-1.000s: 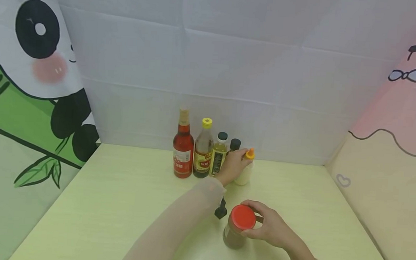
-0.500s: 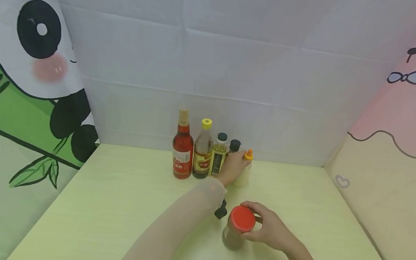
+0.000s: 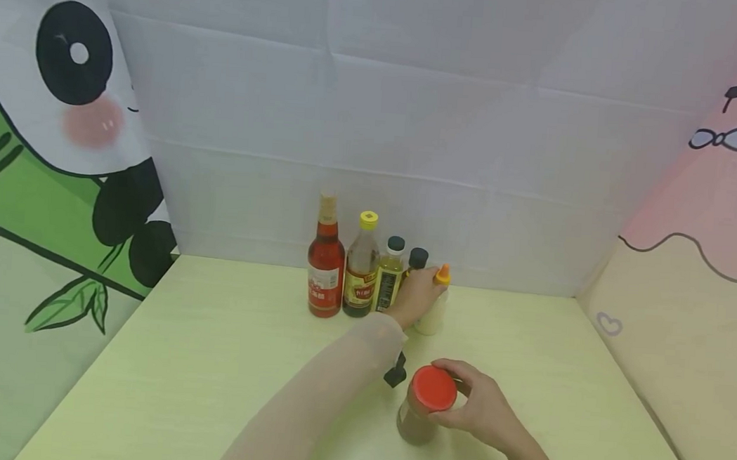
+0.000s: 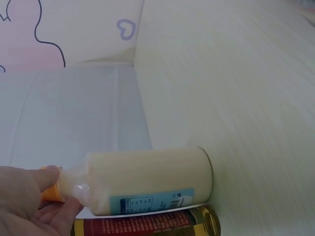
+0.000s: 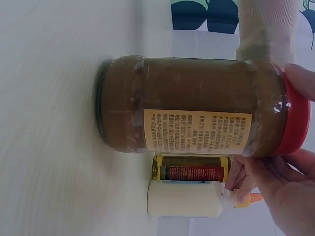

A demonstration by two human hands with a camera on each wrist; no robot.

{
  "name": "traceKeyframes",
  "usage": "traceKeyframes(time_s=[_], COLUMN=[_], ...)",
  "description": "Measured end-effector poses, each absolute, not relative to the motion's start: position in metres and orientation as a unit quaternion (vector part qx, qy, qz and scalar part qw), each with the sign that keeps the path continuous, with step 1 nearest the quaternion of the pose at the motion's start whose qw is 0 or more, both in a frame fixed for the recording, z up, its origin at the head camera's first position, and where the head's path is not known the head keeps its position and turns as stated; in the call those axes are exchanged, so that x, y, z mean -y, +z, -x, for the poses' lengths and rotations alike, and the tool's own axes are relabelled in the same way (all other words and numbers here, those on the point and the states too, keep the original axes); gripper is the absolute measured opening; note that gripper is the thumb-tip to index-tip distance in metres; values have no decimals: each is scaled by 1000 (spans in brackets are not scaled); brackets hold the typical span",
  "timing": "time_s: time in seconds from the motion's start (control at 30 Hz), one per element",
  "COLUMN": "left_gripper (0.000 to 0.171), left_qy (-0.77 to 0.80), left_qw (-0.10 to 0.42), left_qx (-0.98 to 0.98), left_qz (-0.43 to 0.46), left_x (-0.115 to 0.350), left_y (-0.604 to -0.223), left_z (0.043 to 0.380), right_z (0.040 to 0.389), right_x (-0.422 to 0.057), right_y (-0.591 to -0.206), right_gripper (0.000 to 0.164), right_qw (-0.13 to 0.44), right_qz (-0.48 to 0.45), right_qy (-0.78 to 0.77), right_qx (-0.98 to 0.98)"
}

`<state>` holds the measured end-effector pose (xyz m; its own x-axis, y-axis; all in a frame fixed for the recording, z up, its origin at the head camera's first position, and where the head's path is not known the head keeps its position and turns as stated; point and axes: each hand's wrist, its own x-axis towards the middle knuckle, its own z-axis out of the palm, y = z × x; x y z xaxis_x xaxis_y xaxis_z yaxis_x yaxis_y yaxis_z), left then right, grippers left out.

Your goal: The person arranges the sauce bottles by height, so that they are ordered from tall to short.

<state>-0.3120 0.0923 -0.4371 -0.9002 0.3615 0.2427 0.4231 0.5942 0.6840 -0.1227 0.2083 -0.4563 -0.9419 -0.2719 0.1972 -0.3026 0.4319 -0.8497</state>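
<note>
My left hand (image 3: 416,296) reaches to the back row and pinches the neck and orange cap of a cream-white squeeze bottle (image 4: 147,177). That bottle stands upright at the row's right end. Nearer the front, my right hand (image 3: 480,414) grips a jar of brown paste (image 5: 197,86) around its red lid (image 3: 435,388). Its thumb and fingers lie on either side of the lid in the right wrist view. The jar stands on the table, with its printed yellow label (image 5: 197,132) facing the right wrist camera.
Left of the squeeze bottle stand a black-capped bottle (image 3: 418,257), partly hidden by my left hand, a yellow oil bottle (image 3: 389,277), a yellow-capped bottle (image 3: 360,279) and a tall red bottle (image 3: 325,276). A grey cloth wall (image 3: 375,118) rises behind them. The pale table (image 3: 176,373) extends to both sides.
</note>
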Motion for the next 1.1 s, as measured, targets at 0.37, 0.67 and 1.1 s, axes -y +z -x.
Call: traceKeyframes(time_s=[0.37,0.67,1.1], left_gripper=[25,23,23], left_qy=[-401,-395,-405], left_qw=[38,42,39], left_qx=[891,896,892], left_qz=[211,200,199], left_x=[-94,-94,-95], left_y=[-440,-442,-442], left_z=[314,313,314], right_z=[126,132,152], right_x=[-214,-218,-226], right_y=[-438,-429,-423], right_gripper=[70,71,71], right_qw=[16,32,50], right_qz=[-77,-40,-16], right_qy=[526,518,499], right_qx=[847,854,865])
